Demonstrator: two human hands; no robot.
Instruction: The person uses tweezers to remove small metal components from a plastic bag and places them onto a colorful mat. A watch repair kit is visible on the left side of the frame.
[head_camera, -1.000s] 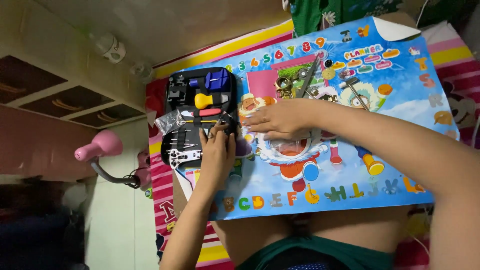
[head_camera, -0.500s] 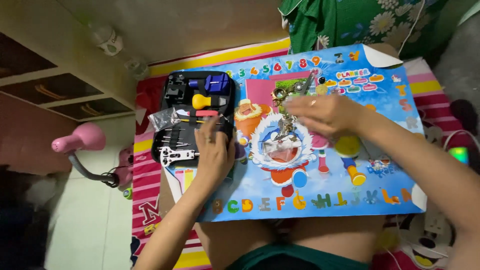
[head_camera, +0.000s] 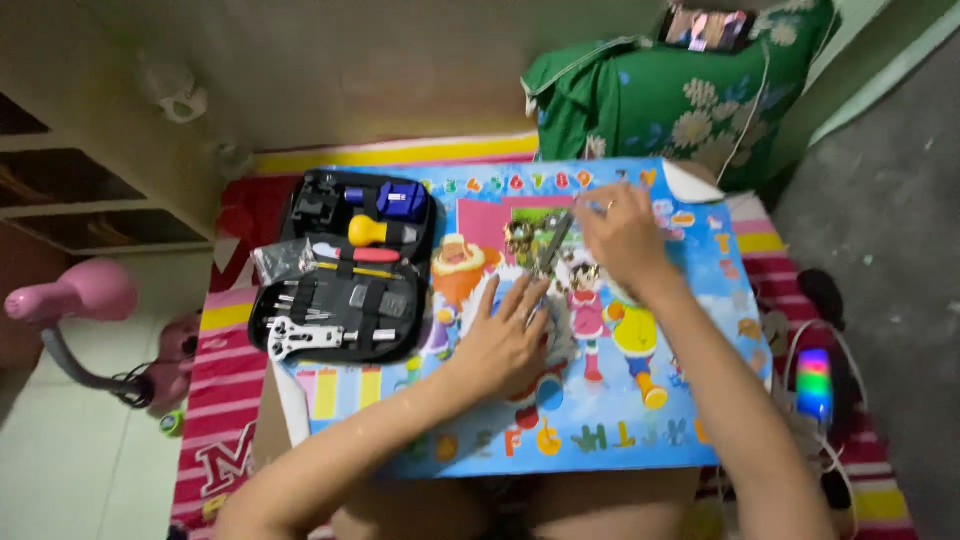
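A colourful cartoon alphabet board (head_camera: 610, 430) lies across my lap. My left hand (head_camera: 505, 340) rests flat on its middle with fingers spread and holds nothing. My right hand (head_camera: 622, 235) sits at the board's upper part, fingers pinched on a thin grey metal tool (head_camera: 553, 245). The tool's tip points down beside a small cluster of shiny metal parts (head_camera: 520, 235) on the board. An open black tool case (head_camera: 350, 270) lies at the board's left end, with a yellow-handled tool, a blue block and several metal tools strapped inside.
A green floral pillow (head_camera: 690, 95) with a phone (head_camera: 705, 25) on top stands behind the board. A pink desk lamp (head_camera: 70, 295) is on the left by wooden shelves. A glowing rainbow-lit device (head_camera: 812, 385) lies at right on the striped blanket (head_camera: 225, 400).
My left hand has come off the tool case and moved right onto the middle of the board. My right hand stayed over the metal parts, while the view tilted up.
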